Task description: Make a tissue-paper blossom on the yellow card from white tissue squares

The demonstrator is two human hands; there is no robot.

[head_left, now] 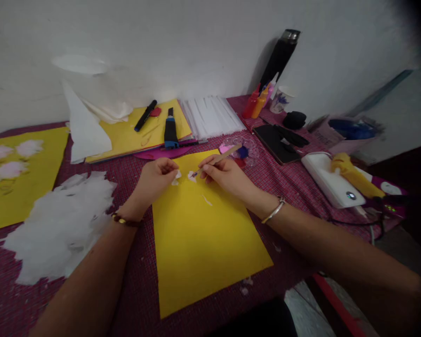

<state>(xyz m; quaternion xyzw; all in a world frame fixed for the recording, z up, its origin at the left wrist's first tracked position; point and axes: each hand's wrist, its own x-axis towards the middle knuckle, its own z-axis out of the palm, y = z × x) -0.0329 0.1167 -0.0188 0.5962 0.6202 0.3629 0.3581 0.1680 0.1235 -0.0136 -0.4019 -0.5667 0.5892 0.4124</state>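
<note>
A yellow sheet of paper [206, 238] lies on the cloth in front of me. My right hand [222, 172] grips a thin, pale-handled paintbrush [228, 155] near its lower end. Its purple-stained tip meets a small white scrap of paper [191, 177] with purple on it, at the sheet's upper part. To the left, my left hand [158, 177] pinches a small torn white paper piece [177, 175] just above the sheet. A pale streak [207, 201] marks the yellow surface below. Beyond my right hand sits a clear paint palette [250, 152] with pink, blue and red paint.
Torn white paper [63, 224] is heaped at left, beside a yellow sheet with pale pink blossoms [52, 175]. Behind are a utility knife [170, 128], a black marker [145, 115] and paint bottles [251, 103]. A phone [275, 145] and white power bank [331, 180] lie right.
</note>
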